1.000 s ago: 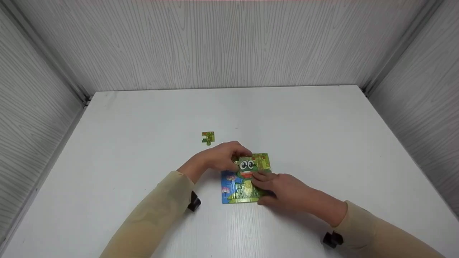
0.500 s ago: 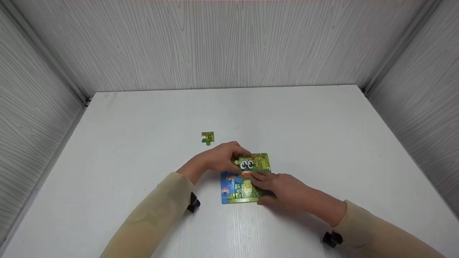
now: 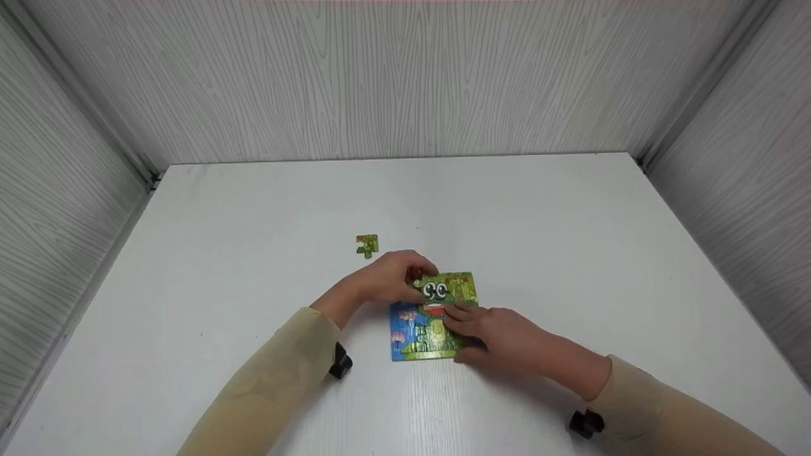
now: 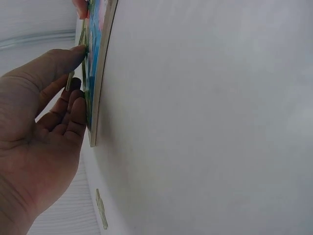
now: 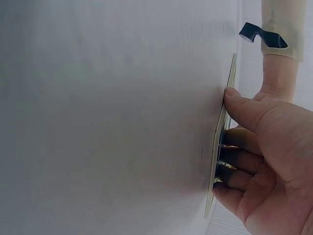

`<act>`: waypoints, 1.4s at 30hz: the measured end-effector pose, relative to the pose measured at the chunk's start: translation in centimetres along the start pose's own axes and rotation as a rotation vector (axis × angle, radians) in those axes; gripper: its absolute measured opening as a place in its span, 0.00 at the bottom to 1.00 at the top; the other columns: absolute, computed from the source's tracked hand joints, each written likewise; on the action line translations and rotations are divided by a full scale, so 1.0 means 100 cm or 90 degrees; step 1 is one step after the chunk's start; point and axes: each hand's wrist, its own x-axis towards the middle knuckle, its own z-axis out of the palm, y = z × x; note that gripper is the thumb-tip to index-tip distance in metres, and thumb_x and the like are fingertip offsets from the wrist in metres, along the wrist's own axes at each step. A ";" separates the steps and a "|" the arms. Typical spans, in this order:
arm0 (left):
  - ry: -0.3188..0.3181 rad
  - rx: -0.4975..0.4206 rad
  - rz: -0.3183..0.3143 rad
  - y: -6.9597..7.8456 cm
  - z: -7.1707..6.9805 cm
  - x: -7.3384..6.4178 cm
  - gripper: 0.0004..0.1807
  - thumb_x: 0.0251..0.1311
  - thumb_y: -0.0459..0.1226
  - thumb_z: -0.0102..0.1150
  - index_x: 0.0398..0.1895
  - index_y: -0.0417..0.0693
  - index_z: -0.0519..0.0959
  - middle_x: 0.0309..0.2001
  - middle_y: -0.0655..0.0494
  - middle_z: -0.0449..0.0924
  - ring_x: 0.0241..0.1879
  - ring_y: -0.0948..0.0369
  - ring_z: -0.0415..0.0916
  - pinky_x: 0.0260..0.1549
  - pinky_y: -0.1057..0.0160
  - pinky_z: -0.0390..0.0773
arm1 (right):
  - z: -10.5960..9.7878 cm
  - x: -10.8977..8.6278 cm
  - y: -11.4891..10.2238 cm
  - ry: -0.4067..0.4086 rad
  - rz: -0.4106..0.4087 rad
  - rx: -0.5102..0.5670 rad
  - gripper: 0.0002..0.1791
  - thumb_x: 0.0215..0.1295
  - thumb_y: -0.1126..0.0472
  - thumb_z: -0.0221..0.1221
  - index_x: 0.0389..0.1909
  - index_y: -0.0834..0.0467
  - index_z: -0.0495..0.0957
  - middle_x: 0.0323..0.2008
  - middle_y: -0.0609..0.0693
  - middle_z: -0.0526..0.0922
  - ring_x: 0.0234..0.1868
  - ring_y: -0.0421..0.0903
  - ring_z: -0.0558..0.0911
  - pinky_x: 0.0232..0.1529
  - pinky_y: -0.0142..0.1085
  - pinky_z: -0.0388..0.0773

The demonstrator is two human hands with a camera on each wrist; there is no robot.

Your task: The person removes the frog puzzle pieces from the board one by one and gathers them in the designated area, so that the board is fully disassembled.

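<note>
A square jigsaw puzzle with a green frog picture lies on the white table in the head view. My left hand is over its upper left corner, thumb and fingers pinching a puzzle piece that stands tilted at the board in the left wrist view. The frog's eyes sit beside the thumb, slightly askew to the mouth. My right hand presses its fingers on the puzzle's right side. Its thumb touches the board's edge in the right wrist view. The palm and fingers hide the lower right part.
One loose green puzzle piece lies on the table beyond my left hand. Wood-grain panels enclose the back and both sides. Black clips stick out at my sleeve cuffs.
The frog's eyes have shifted slightly left and away from the mouth, along with my left fingers. My right hand stays where it was on the puzzle.
</note>
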 end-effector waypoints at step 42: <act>0.212 -0.089 -0.120 -0.058 -0.098 -0.070 0.30 0.66 0.30 0.69 0.71 0.43 0.76 0.67 0.46 0.75 0.64 0.48 0.73 0.65 0.50 0.74 | 0.004 0.000 0.005 0.014 -0.027 -0.037 0.35 0.75 0.47 0.66 0.75 0.62 0.73 0.76 0.59 0.70 0.74 0.62 0.72 0.64 0.55 0.76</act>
